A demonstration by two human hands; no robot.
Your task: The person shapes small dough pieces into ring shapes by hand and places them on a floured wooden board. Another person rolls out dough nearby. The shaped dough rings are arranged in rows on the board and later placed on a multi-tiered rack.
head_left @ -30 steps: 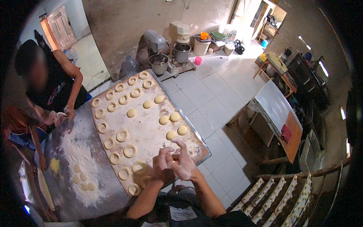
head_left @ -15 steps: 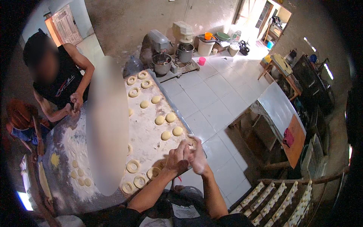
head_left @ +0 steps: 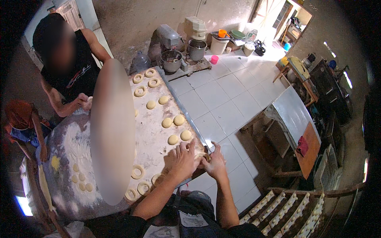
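Note:
A pale dough ring (head_left: 203, 155) is between my two hands, above the table's front right corner. My left hand (head_left: 183, 160) grips its left side, fingers bent, and my right hand (head_left: 216, 163) has hold of the right side with some fingers raised. The fingers hide part of the ring. Just beyond them, round dough pieces (head_left: 185, 135) lie in pairs on the floured board (head_left: 152, 123). Shaped dough rings (head_left: 137, 171) rest left of my forearm, and more dough rings (head_left: 140, 91) are at the board's far end.
Across the table a person in black (head_left: 71, 67) handles a small dough piece; another person (head_left: 25, 123) is at far left. A blurred patch hides the table's middle. Mixers (head_left: 170, 43) stand by the wall. Filled trays (head_left: 291, 212) sit at lower right, a metal-topped table (head_left: 291, 107) beyond.
My hands have parted slightly, and the dough ring now shows between them. The person across the table has leaned in, one hand now near the blurred patch.

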